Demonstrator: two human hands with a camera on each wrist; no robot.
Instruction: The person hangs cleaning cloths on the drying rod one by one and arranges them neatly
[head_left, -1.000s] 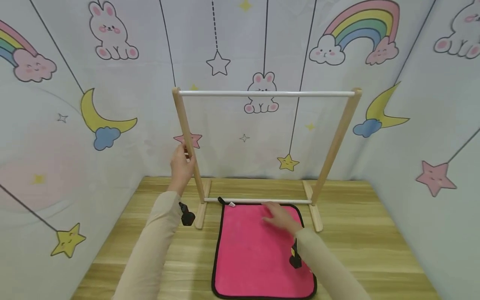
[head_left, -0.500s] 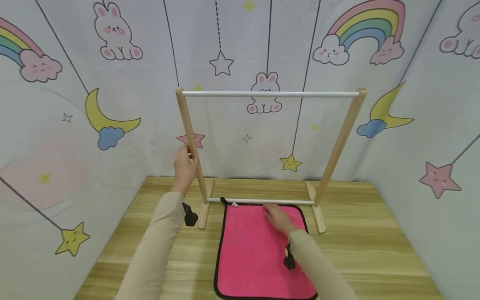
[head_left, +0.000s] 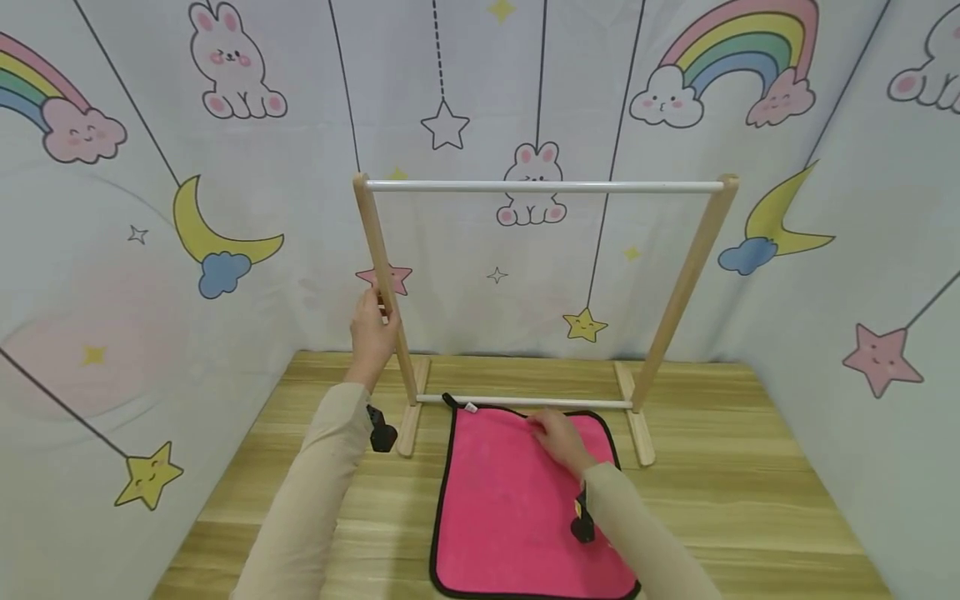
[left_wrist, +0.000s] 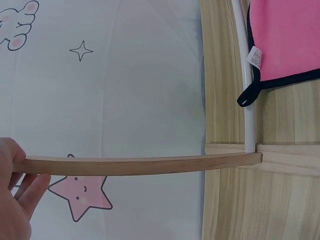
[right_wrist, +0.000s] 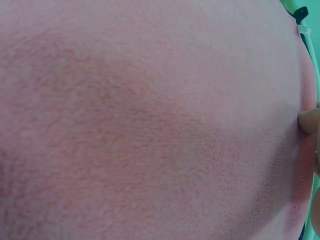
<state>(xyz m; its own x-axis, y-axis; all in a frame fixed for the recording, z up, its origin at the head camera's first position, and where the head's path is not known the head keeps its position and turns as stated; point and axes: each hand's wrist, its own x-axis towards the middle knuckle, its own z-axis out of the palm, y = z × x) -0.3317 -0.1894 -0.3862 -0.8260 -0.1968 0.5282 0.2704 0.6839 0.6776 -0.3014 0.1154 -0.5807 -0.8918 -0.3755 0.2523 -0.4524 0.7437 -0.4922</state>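
Observation:
A pink towel (head_left: 495,508) with black edging lies flat on the table, its far edge puckered near the middle. There my right hand (head_left: 561,437) pinches the edge; in the right wrist view a thumb (right_wrist: 309,121) presses into the pink cloth. Behind the towel stands a wooden rack with white crossbars. My left hand (head_left: 374,335) holds its left post (head_left: 381,258) about halfway up. The left wrist view shows fingers curled round that post (left_wrist: 140,166). A black loop (left_wrist: 248,95) and a white tag (left_wrist: 255,57) mark the towel's far left corner.
The rack's upper white bar (head_left: 547,187) spans between its posts, and its lower bar (head_left: 525,402) runs just behind the towel. Wooden feet (head_left: 636,417) rest on the wood-grain table (head_left: 720,500). Printed cloth walls (head_left: 480,317) enclose the back and sides.
My right hand has moved from hovering over the towel to its far edge and now pinches it, drawing the edge into a small pucker. My left hand stays on the post.

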